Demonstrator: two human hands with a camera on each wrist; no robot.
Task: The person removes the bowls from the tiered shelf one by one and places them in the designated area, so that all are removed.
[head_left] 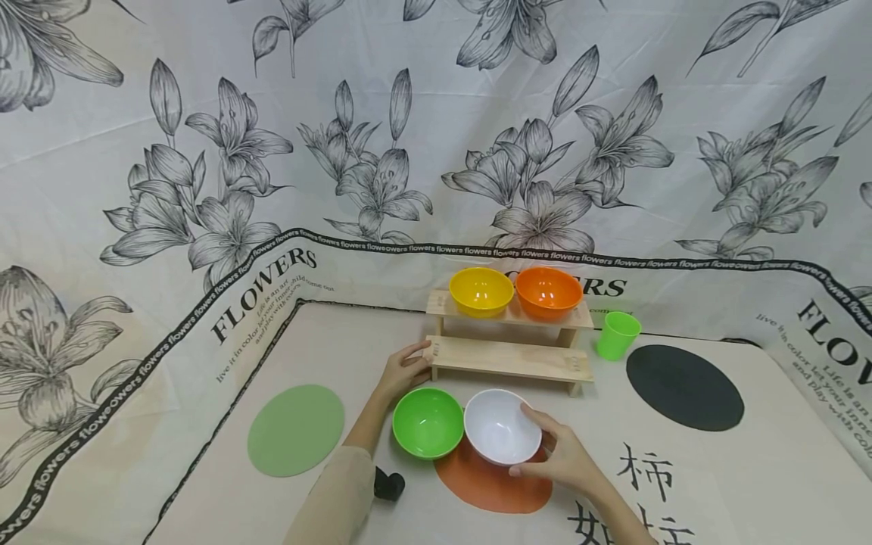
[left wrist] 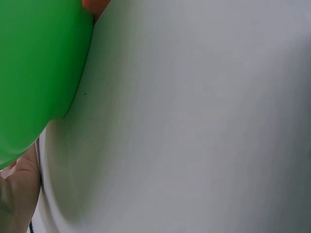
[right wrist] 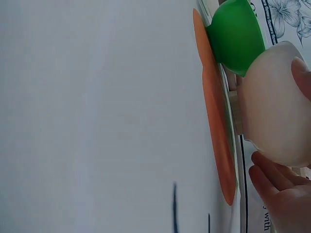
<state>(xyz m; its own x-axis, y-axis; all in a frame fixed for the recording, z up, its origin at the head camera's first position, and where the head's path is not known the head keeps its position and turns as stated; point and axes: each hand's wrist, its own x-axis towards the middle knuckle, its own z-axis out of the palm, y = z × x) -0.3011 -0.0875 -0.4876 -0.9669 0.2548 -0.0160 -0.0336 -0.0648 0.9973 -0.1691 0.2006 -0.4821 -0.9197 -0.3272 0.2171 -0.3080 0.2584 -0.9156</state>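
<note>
My right hand (head_left: pixel 562 458) holds a white bowl (head_left: pixel 502 428) by its right side, thumb near the front and fingers at the far rim. In the right wrist view the white bowl (right wrist: pixel 274 104) hangs above the orange round mat (right wrist: pixel 216 126). Left of it, a green bowl (head_left: pixel 428 424) stands partly on that mat, its rim close to the white one. With its fingertips my left hand (head_left: pixel 403 373) touches the left end of the lower board of a two-step wooden rack (head_left: pixel 507 357). Only part of that hand shows in the left wrist view, behind the green bowl.
On the rack's upper step sit a yellow bowl (head_left: pixel 481 293) and an orange bowl (head_left: pixel 549 294). Right of the rack stands a green cup (head_left: pixel 618 335), near a black round mat (head_left: pixel 684 387). A light green mat (head_left: pixel 296 430) lies at left; a small black object (head_left: pixel 390 486) is beside my left forearm.
</note>
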